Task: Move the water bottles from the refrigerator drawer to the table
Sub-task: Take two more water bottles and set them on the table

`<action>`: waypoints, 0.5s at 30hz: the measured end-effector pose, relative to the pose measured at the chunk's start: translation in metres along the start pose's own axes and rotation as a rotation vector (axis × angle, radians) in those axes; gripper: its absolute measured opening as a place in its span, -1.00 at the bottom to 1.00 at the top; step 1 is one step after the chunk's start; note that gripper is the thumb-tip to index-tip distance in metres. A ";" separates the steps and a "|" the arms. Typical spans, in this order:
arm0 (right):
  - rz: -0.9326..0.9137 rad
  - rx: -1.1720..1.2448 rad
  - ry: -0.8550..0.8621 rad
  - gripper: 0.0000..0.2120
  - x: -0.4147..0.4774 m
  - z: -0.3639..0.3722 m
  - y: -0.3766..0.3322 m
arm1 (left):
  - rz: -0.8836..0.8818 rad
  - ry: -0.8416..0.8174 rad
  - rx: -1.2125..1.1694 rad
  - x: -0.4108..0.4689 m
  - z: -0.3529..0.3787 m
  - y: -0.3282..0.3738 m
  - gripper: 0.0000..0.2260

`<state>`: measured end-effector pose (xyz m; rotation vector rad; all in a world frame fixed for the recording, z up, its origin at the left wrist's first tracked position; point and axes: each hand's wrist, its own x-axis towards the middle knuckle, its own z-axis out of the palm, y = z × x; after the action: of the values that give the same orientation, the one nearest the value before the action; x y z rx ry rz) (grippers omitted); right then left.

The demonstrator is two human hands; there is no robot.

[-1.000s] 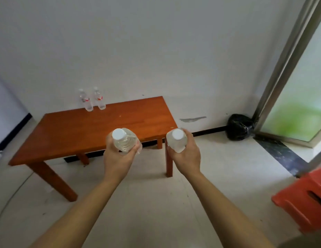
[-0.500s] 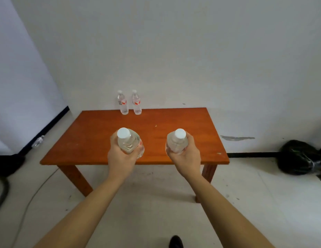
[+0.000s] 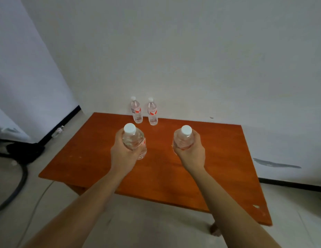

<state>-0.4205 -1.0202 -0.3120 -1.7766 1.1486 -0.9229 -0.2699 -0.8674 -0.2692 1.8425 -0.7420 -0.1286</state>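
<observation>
Orange table (image 3: 218,167) below my fingers. Left hand (image 3: 121,155) wraps fingers round one bottle (image 3: 132,139); right hand (image 3: 192,153) wraps round other bottle (image 3: 185,139). Two standing bottles (image 3: 136,110) beyond my fingertips.

A single wide-angle camera, worn on the head, faces forward and down along both forearms (image 3: 95,199). It views the nearby counter (image 3: 95,158) from above its near edge, with the wall (image 3: 192,51) behind.
</observation>
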 end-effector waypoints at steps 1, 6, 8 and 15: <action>0.002 0.002 -0.016 -0.24 0.010 0.009 0.004 | -0.029 0.008 -0.006 0.012 0.005 -0.006 -0.26; 0.069 0.003 -0.038 -0.24 0.061 0.062 0.014 | -0.197 0.051 -0.064 0.087 0.025 -0.046 -0.21; 0.098 -0.008 -0.048 -0.23 0.088 0.088 0.017 | -0.238 0.053 -0.055 0.125 0.031 -0.068 -0.21; 0.232 -0.054 0.021 -0.27 0.194 0.183 0.021 | -0.334 0.055 0.007 0.275 0.051 -0.152 -0.30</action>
<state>-0.2041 -1.1635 -0.3771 -1.6369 1.3714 -0.7799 -0.0068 -1.0267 -0.3533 1.9565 -0.3922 -0.2892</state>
